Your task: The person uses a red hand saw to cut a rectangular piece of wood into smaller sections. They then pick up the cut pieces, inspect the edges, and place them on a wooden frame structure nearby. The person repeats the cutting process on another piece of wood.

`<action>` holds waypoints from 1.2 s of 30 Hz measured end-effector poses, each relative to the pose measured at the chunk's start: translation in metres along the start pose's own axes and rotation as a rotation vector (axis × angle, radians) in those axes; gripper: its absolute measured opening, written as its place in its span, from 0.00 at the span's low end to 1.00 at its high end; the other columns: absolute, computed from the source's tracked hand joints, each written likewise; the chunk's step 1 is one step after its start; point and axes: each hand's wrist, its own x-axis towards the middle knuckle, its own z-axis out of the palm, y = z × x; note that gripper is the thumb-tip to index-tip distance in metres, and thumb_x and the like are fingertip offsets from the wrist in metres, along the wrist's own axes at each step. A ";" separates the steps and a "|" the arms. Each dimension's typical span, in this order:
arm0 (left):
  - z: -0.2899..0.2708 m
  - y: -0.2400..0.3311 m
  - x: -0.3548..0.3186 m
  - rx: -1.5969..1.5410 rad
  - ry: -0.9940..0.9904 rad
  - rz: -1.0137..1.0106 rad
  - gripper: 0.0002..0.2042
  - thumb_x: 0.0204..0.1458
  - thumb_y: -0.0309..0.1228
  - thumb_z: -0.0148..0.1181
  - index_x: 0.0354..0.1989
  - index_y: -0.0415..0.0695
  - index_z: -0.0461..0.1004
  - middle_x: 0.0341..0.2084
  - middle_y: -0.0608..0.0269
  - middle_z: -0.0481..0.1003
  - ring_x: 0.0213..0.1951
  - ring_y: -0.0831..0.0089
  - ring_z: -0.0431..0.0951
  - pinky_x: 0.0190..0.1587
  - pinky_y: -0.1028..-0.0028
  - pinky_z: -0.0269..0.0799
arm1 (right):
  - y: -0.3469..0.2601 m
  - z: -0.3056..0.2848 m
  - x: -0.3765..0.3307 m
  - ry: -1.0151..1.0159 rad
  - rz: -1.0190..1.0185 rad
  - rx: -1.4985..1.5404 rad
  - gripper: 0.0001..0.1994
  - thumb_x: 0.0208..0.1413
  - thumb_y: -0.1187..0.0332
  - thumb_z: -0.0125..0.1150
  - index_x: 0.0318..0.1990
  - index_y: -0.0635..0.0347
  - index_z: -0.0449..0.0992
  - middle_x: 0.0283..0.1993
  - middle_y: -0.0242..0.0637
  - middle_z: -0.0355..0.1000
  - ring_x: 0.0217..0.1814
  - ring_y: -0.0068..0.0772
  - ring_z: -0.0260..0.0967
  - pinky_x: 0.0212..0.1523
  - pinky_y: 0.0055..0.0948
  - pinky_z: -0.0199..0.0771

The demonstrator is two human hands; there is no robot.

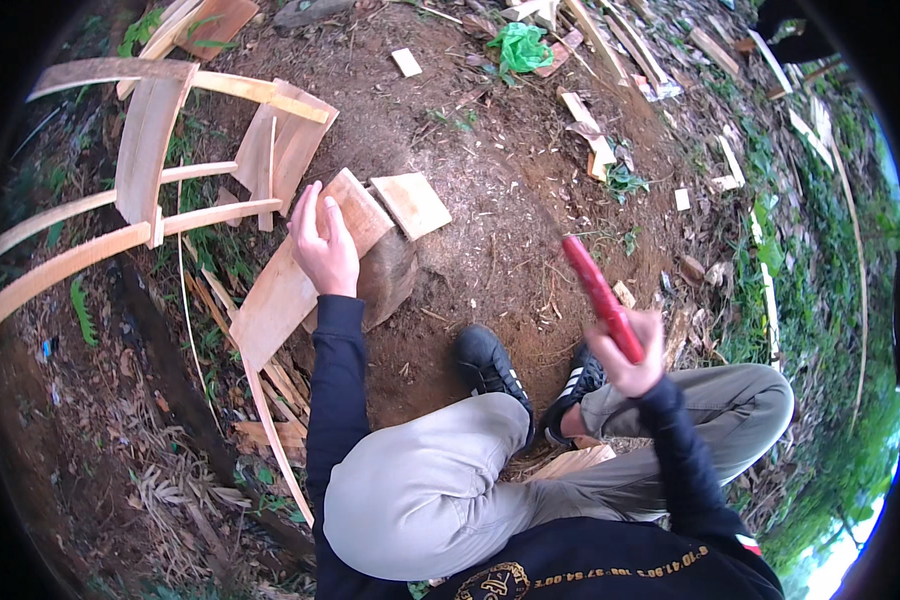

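My left hand [325, 245] grips a flat wooden board [280, 300] near its upper end, with the fingers at its far edge. The board slants across a round wooden stump [388, 280], which it partly covers. A smaller squarish piece of wood [412, 204] lies against the board's right end, over the stump's edge. Out to the right, my right hand [630, 350] is closed round the red handle of a long tool [598, 290]. Its far end points away and to the left, blurred, so the exact kind is unclear. The tool is apart from the board.
Left of the stump stands a frame of joined wooden slats [155, 140]. A thin strip [270, 430] runs down beside my left arm. Wood offcuts [585, 130] and a green plastic bag [520, 47] lie on the dirt. My shoes [485, 360] are close to the stump.
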 end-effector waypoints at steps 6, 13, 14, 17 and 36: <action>0.021 0.070 0.033 0.674 -0.425 0.495 0.15 0.55 0.40 0.64 0.46 0.44 0.82 0.53 0.52 0.78 0.59 0.59 0.75 0.72 0.42 0.48 | -0.035 -0.078 0.008 -0.023 0.035 -0.457 0.10 0.54 0.71 0.64 0.23 0.64 0.72 0.13 0.39 0.62 0.12 0.30 0.61 0.20 0.32 0.63; 0.042 0.082 0.086 0.601 -0.937 0.146 0.14 0.49 0.39 0.72 0.37 0.41 0.84 0.31 0.57 0.84 0.38 0.66 0.85 0.57 0.55 0.71 | -0.055 -0.072 0.004 0.214 -0.033 -0.347 0.12 0.55 0.69 0.64 0.23 0.64 0.72 0.12 0.39 0.60 0.11 0.32 0.61 0.20 0.32 0.61; 0.038 0.091 0.094 0.414 -0.990 0.081 0.14 0.50 0.39 0.72 0.36 0.39 0.83 0.29 0.58 0.84 0.36 0.68 0.85 0.52 0.59 0.77 | -0.061 -0.073 0.007 0.237 -0.051 -0.342 0.11 0.55 0.69 0.64 0.23 0.64 0.72 0.13 0.39 0.60 0.11 0.32 0.61 0.20 0.32 0.61; 0.019 0.130 0.110 0.049 -1.191 0.023 0.11 0.58 0.34 0.68 0.40 0.38 0.81 0.30 0.62 0.83 0.34 0.78 0.82 0.39 0.72 0.78 | -0.064 -0.075 0.013 0.341 -0.044 -0.300 0.16 0.55 0.65 0.68 0.23 0.63 0.71 0.13 0.39 0.61 0.12 0.33 0.62 0.20 0.32 0.63; -0.133 0.210 0.046 -0.706 -1.187 0.076 0.19 0.65 0.41 0.59 0.49 0.33 0.76 0.38 0.61 0.82 0.39 0.76 0.82 0.45 0.74 0.79 | -0.126 -0.045 0.033 0.337 -0.189 0.561 0.22 0.48 0.81 0.75 0.23 0.50 0.61 0.24 0.16 0.58 0.24 0.10 0.52 0.27 0.19 0.55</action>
